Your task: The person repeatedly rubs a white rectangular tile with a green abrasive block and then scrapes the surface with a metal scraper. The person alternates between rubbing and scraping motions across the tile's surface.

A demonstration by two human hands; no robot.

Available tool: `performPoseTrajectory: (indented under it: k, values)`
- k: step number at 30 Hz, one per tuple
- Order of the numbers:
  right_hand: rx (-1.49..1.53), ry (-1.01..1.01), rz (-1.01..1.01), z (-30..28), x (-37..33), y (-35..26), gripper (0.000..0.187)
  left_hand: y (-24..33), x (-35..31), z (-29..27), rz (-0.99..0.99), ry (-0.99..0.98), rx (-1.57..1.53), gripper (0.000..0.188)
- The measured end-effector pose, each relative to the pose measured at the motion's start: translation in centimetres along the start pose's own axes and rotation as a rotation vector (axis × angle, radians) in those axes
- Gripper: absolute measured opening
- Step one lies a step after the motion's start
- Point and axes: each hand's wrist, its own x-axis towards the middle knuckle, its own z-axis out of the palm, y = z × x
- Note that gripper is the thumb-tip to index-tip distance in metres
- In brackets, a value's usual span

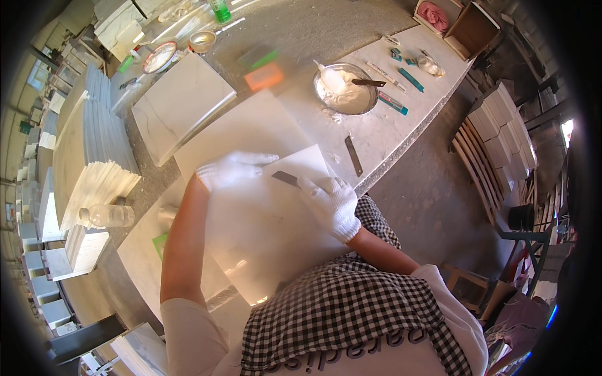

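A pale, glossy stone slab (251, 219) lies in front of me on the worktable. My left hand (232, 170), in a white knit glove, rests on its far left part with the fingers stretched out to the right; it is slightly blurred. In my gloved right hand (331, 203) is a flat dark scraper blade (285, 178), pinched at its right end and held low over the slab's surface. The blade's tip points left, toward the fingers of my left hand. A second thin metal blade (353, 155) lies on the table just beyond my right hand.
A metal bowl of white paste (346, 89) with a dark-handled tool stands at the far right. Near it lie markers (393, 103). Orange (263, 76) and green blocks sit farther back. Tile stacks (94, 138) and a clear bottle (106, 215) are on the left. The table's right edge (433, 113) drops to the floor.
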Motion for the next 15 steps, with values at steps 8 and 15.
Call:
performPoseTrajectory:
  k: [8, 15]
  values:
    - [0.025, 0.07, 0.007, 0.9, 1.2, 0.1, 0.039, -0.4, 0.1, -0.2, -0.007, 0.01, 0.035, 0.05]
    - [-0.034, 0.068, 0.011, 1.6, 0.9, 0.3, 0.037, -0.4, -0.1, 0.0, 0.037, 0.032, 0.065, 0.048]
